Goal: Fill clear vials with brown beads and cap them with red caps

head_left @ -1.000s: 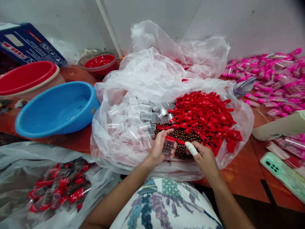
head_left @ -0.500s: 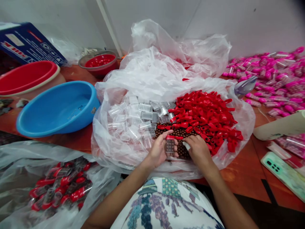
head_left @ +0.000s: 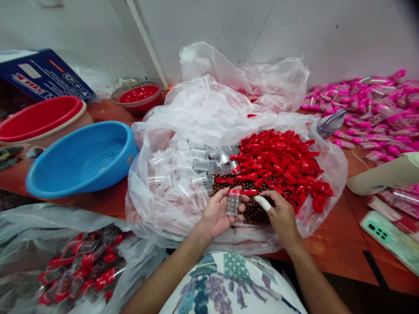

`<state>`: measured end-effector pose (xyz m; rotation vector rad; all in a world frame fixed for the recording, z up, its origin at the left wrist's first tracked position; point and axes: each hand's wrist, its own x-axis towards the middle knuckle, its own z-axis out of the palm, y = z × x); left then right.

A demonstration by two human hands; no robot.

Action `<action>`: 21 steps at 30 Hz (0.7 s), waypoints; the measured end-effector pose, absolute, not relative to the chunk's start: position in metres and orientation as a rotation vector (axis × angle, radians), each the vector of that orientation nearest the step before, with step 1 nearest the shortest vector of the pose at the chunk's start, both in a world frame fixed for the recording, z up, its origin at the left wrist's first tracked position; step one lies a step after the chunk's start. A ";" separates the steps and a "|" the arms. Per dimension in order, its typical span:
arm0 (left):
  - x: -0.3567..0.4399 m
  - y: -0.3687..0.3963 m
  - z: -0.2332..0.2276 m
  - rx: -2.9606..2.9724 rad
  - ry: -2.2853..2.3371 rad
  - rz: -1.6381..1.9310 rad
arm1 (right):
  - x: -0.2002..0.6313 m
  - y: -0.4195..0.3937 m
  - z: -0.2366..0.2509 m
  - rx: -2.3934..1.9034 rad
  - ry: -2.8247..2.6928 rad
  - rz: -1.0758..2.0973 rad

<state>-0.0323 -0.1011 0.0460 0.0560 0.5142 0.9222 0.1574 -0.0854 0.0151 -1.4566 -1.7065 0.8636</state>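
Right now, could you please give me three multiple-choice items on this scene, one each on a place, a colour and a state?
1. Where does the blue basin stand?
A. Left of the big plastic bag
B. On top of the pink tubes
C. Behind the red caps

2. What colour is the cap on the small clear tube in the left hand?
A. Pink
B. Red
C. Blue

3. How is that tube?
A. Lying loose in the bag
B. Held upright, capped, filled with brown beads
C. Empty and uncapped

Answers:
1. A: the basin sits on the table to the bag's left.
2. B: a red cap tops the tube.
3. B: the left hand's fingers grip it upright while the right hand, one fingertip wrapped in white, rests beside it on the brown beads.
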 end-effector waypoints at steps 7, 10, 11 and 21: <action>-0.024 -0.108 0.043 0.289 0.704 1.014 | 0.154 -0.083 0.018 -1.363 -1.213 1.078; -0.020 -0.111 0.042 0.430 0.786 1.048 | 0.153 -0.082 0.025 -1.306 -1.067 1.161; -0.019 -0.111 0.042 0.465 0.804 1.046 | 0.152 -0.082 0.028 -1.288 -1.056 1.174; -0.014 -0.114 0.037 0.608 0.914 1.000 | 0.125 -0.095 0.034 -1.120 -1.318 1.258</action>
